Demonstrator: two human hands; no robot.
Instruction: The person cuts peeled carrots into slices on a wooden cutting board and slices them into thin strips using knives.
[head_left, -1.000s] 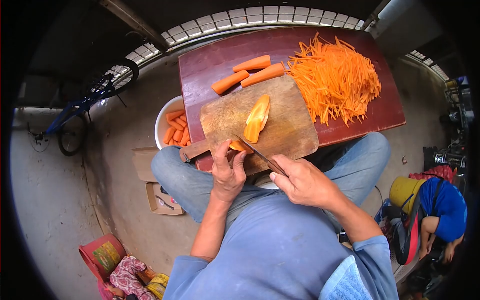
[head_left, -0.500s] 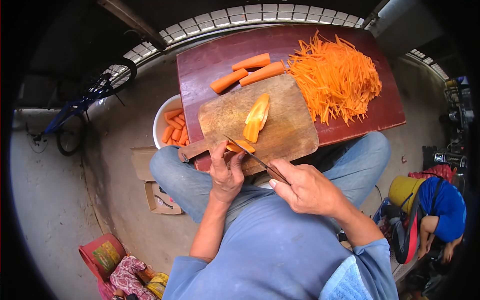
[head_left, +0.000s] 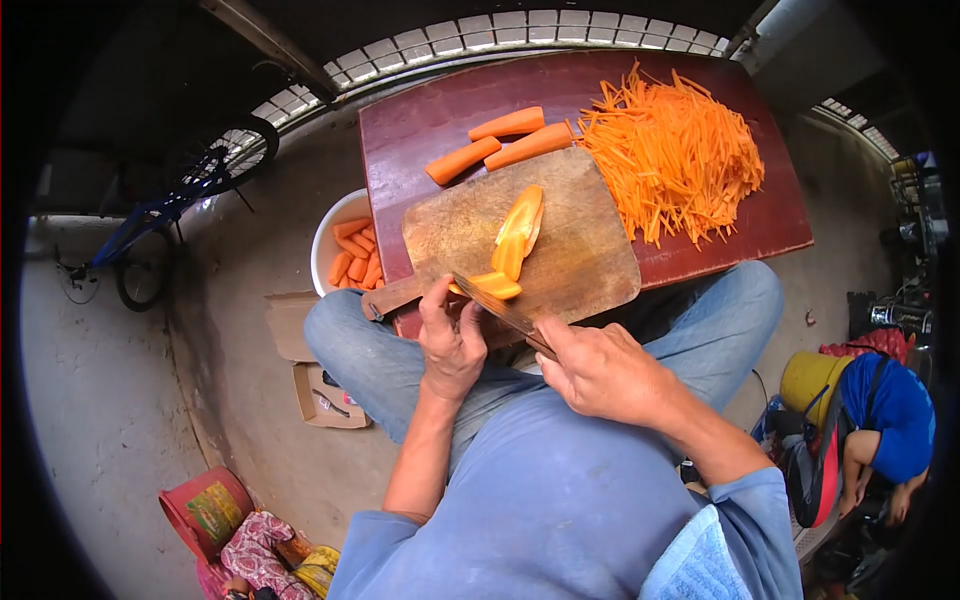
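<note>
My right hand (head_left: 610, 372) is closed around the handle of a knife (head_left: 508, 314), whose blade points up and left toward my other hand. Thumb and fingers of my left hand (head_left: 452, 345) are bent around the end of a carrot piece at the near edge of the wooden cutting board (head_left: 445, 235); the blade partly hides the piece. Flat carrot slices (head_left: 494, 286) lie beside the blade. Farther up the board, more long carrot slices (head_left: 519, 225) overlap in a small row.
Peeled carrots (head_left: 507, 123) lie behind the board on a dark red table (head_left: 400, 130). A large heap of carrot shreds (head_left: 675, 155) covers its right side. Left of the table stands a white bucket (head_left: 318, 250) of carrots. A person in blue (head_left: 885, 420) is at far right.
The knife blade has turned so that more of its flat side shows. Slices by the blade now spread farther right, touching the overlapping ones. My left hand has hardly moved.
</note>
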